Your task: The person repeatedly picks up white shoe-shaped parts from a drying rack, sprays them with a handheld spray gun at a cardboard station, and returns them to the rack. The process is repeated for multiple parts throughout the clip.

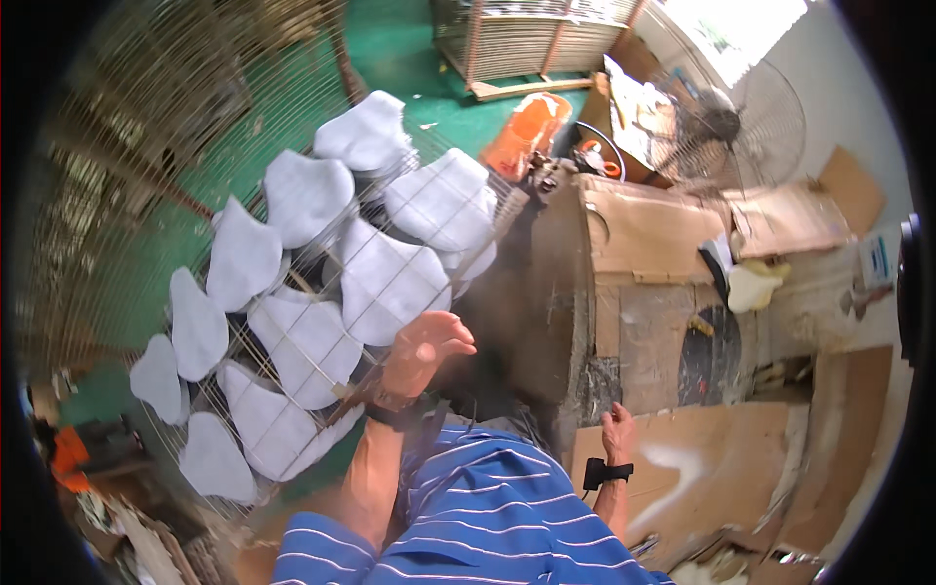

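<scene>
Matt, cloth-like pads (392,278), metal wire rack (195,244), matt cardboard (741,439)

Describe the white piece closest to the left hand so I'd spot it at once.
Find the wire rack on the person's left, bearing white, curved-edged pieces. At its right edge is the left hand; the white piece shows just above it in the picture. Unlike its neighbours, its lower edge is partly hidden by that hand.

Window (736,34) top right blown out; room otherwise decently lit, bench side (546,283) in shadow. Fisheye bends edges hard, corners black. Slight haze overall, left hand (424,356) a bit soft.
</scene>
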`<state>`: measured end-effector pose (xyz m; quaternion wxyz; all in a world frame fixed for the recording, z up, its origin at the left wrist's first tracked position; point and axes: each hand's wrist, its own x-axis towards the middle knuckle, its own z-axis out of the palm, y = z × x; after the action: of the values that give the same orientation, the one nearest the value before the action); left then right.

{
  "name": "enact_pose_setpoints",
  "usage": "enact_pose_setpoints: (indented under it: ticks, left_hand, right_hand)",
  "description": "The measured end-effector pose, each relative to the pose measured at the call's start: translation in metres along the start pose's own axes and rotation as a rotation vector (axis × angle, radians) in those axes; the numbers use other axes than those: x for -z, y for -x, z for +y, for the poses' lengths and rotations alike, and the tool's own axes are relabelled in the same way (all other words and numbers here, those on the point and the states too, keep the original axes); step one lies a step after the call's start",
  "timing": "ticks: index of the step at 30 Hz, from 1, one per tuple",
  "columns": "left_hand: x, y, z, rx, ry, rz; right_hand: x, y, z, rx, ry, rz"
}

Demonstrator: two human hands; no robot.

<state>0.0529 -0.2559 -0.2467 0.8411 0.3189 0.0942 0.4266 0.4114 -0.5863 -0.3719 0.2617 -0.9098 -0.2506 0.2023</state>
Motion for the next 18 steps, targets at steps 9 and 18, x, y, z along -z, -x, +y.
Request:
enact_pose_setpoints:
  ticks: [9,18]
  left_hand:
    - [0.013,0.019,0.012,-0.153,-0.053,0.143]
    - [0.003,0.028,0.025,-0.059,-0.379,0.406]
  right_hand:
    - [-0.040,-0.043,-0.095,0.243,0.140,-0.244]
    - [-0.044,-0.037,-0.226,0.406,-0.082,-0.558]
